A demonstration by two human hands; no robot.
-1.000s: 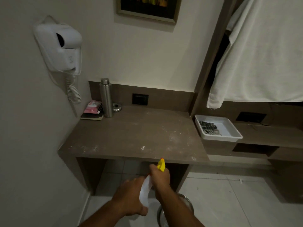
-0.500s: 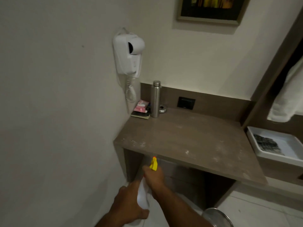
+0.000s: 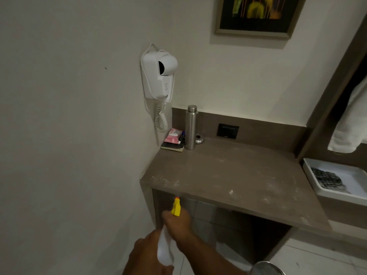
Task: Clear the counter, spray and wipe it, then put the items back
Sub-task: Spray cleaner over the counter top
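Spray bottle (image 3: 166,245) still gripped by both hands, counter (image 3: 228,179) nearer

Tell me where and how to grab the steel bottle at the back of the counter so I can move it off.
Grip the steel bottle round its straight middle body, coming from the front right. It stands upright and slim; the wall and pink packet crowd its left, a small metal object sits behind its base.

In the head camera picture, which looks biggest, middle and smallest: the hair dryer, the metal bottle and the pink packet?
Largest to smallest, as they look:
1. hair dryer on the wall
2. metal bottle
3. pink packet
All three sit at a similar distance, so the order is fairly safe.
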